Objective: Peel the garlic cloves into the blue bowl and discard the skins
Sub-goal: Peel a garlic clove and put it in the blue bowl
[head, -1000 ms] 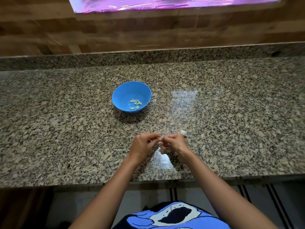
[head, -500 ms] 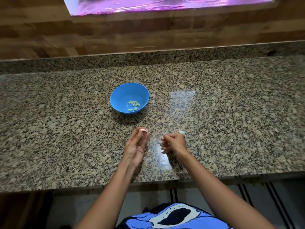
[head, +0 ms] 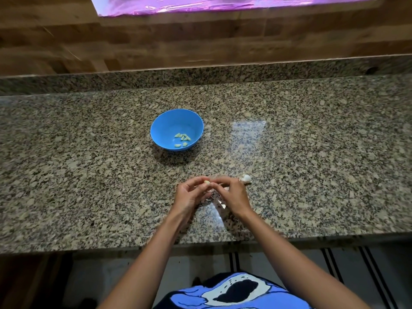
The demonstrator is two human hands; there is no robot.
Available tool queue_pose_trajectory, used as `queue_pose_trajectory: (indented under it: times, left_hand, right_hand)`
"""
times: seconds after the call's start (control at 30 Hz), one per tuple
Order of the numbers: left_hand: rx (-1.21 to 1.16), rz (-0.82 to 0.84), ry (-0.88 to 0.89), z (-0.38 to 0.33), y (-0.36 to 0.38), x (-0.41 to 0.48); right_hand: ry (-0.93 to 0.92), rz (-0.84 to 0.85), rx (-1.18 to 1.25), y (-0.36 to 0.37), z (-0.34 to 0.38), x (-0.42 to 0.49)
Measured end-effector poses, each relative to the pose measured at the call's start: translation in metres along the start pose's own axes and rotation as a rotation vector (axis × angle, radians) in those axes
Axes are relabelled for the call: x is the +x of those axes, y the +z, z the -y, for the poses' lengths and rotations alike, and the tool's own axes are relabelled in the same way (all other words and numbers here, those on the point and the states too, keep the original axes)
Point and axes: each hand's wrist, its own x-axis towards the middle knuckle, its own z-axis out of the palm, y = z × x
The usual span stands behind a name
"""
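The two hands are together over the front part of the desk (head: 89, 163). The left hand (head: 188, 195) and the right hand (head: 233, 195) meet at their fingertips, and both pinch one small pale garlic clove (head: 207, 182) between them. The fingers of both hands are curled in around it. The clove is held just above the desk, not lying on it. Just beside the right hand, on its far side, a white garlic piece (head: 245, 178) lies on the desk. Under the hands there is a small pale skin bit (head: 223, 205) on the desk. The blue bowl (head: 160, 130) stands upright farther back on the desk, a little to the left of the hands and well apart from them. Inside it, near the bottom, lie a few peeled cloves (head: 182, 139) close together, light yellow in colour. The desk is made of speckled grey and brown stone. Behind it is a wooden wall (head: 200, 41). At the bottom of the view you can see the person's blue shirt (head: 234, 295).
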Motion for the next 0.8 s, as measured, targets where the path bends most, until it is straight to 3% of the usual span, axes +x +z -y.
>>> queue_pose_trajectory:
  times: [0.33, 0.8]
  left_hand:
    - [0.018, -0.094, 0.05, 0.0018, 0.0024, 0.0033]
    - [0.038, -0.08, 0.079, 0.0, 0.0014, 0.0018]
  right_hand:
    - [-0.131, -0.051, -0.246, -0.0048, -0.0002, -0.0009]
    - [-0.069, 0.048, -0.134, -0.0105, 0.0006, 0.0021]
